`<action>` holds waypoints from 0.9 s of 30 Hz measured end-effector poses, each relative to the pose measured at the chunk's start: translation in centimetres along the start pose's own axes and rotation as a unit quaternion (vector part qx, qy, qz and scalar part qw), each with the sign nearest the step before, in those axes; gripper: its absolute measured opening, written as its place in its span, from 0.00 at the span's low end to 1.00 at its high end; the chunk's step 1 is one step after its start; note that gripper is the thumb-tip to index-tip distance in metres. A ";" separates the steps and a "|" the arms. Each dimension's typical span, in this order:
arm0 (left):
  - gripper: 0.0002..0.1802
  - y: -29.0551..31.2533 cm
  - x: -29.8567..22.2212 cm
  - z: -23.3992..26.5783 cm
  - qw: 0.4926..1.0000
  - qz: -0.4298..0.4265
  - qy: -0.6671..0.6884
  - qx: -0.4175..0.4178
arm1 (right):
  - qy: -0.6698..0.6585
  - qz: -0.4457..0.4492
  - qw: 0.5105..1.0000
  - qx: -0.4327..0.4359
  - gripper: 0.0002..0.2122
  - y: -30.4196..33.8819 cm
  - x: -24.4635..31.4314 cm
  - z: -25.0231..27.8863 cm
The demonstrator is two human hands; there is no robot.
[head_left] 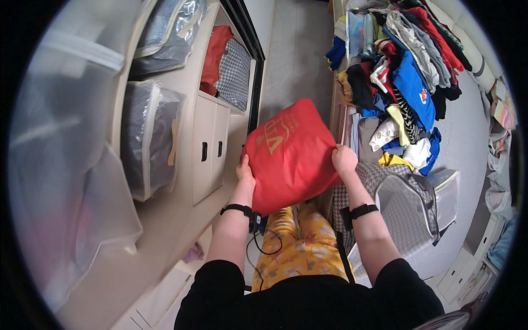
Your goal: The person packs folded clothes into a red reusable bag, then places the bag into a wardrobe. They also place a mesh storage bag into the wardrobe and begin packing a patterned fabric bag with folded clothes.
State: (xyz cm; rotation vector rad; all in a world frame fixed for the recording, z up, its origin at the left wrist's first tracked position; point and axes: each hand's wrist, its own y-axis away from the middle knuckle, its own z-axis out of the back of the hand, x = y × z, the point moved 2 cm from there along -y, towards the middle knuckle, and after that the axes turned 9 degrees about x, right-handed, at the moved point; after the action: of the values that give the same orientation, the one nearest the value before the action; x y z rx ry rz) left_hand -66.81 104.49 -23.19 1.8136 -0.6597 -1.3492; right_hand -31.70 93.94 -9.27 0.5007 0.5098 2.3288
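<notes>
A plump red bag (291, 159) with gold lettering hangs in front of me, between the wardrobe and the bed. My left hand (245, 172) grips its left edge. On the opposite edge, my right hand (345, 159) is closed round the red material, fingers curled. What fills the bag is hidden. Just right of my right forearm, a black-and-white checked storage bag (407, 206) with a see-through panel sits on the bed's edge.
Left, wardrobe shelves hold clear zip storage bags (151, 137), another red bag (215, 58) and a checked bundle (234, 77). Cabinet doors (209, 148) sit below. A heap of mixed clothes (407, 82) covers part of the grey bed (467, 132). Grey floor (294, 49) runs between.
</notes>
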 end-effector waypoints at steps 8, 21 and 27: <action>0.30 -8.6 -2.1 -0.6 0.987 -0.122 -0.087 -0.050 | -0.061 -0.105 0.988 0.099 0.14 -5.5 0.3 -11.9; 0.33 -17.4 -0.7 2.3 0.855 -0.150 -0.467 -0.171 | -0.106 -0.157 0.944 0.272 0.14 -9.7 2.5 -34.1; 0.48 -9.9 5.8 -3.4 0.666 -0.313 -0.673 -0.076 | -0.104 -0.119 0.949 0.273 0.13 -9.5 3.1 -36.7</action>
State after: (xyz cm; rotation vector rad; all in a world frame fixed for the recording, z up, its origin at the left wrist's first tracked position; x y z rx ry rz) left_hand -62.13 106.59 -34.03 0.5422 -0.5356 -3.1112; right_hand -46.37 94.53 -44.40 0.8777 1.0573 1.8620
